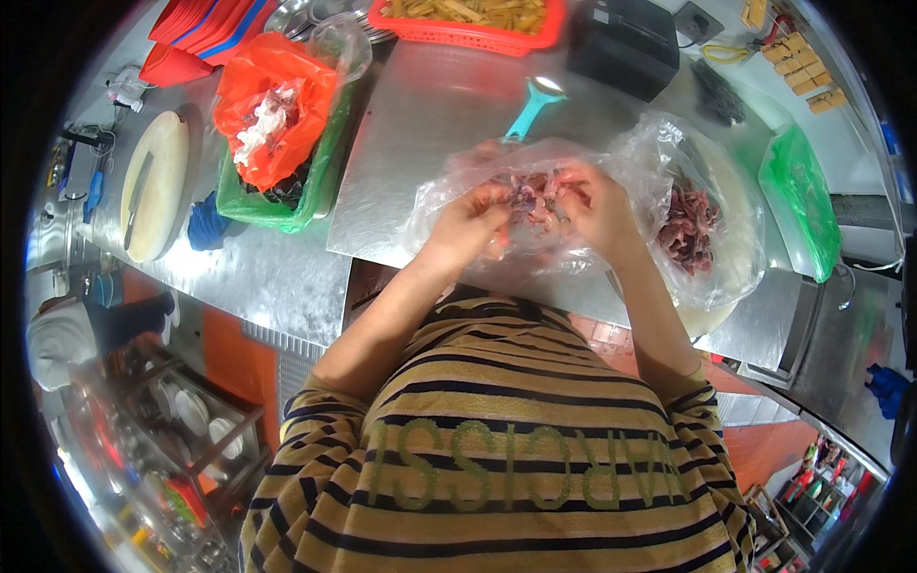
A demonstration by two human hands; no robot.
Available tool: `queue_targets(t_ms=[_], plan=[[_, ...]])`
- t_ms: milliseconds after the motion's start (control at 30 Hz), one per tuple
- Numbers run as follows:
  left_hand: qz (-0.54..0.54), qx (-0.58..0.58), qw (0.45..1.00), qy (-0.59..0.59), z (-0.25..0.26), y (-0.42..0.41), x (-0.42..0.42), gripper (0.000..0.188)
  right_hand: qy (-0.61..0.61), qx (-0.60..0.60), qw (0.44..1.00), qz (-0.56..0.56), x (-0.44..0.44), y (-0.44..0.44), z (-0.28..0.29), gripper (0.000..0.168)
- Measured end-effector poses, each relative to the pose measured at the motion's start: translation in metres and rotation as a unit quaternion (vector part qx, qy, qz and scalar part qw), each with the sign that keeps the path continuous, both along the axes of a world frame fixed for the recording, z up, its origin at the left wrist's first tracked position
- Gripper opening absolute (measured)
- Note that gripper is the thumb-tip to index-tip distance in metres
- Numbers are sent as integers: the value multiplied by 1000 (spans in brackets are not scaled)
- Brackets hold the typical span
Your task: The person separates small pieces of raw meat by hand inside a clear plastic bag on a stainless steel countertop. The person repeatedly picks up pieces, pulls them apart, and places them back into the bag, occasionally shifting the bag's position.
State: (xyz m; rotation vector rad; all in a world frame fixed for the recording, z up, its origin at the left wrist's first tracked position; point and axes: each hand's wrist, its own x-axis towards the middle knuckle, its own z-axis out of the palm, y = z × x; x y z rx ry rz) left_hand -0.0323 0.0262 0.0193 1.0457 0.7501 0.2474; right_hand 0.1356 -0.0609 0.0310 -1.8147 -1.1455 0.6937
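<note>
Both hands work over an opened clear plastic bag [451, 190] that lies on the steel table and holds pink raw meat pieces [539, 215]. My left hand [469, 218] pinches a dark, purplish bit of the meat between thumb and fingers. Just across from it, my right hand [598, 208] has its fingers closed on a pink meat piece, partly hidden by the hand. Right of that hand, a second clear bag [734, 236] spreads over a round board, with darker red meat strips [689, 229] in it.
A turquoise-handled peeler [530, 111] lies beyond the bag. A red basket of cut yellowish strips [458, 39] and a black box [623, 50] stand behind. To the left are a green-lined bin [315, 193], a red bag [286, 79], and a knife [136, 200] on a cutting board [168, 172].
</note>
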Motion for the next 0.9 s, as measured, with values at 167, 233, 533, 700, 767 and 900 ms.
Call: queue_targets(t_ms=[167, 233, 533, 700, 767, 900], plan=[[21, -16, 999, -36, -5, -2, 4, 28, -68, -16, 997, 18, -15, 1, -8, 20], [9, -3, 999, -36, -1, -3, 4, 27, -87, -15, 996, 21, -22, 6, -9, 19], [61, -9, 996, -70, -3, -11, 9, 27, -135, 11, 990, 27, -27, 21, -9, 17], [59, 1, 996, -70, 0, -8, 6, 26, 168, -40, 984, 42, -18, 19, -8, 15], [51, 24, 996, -69, 3, -10, 7, 25, 128, -57, 989, 55, -16, 21, -10, 15], [46, -6, 996, -81, -1, -9, 8, 24, 108, -114, 984, 83, -14, 24, -4, 15]])
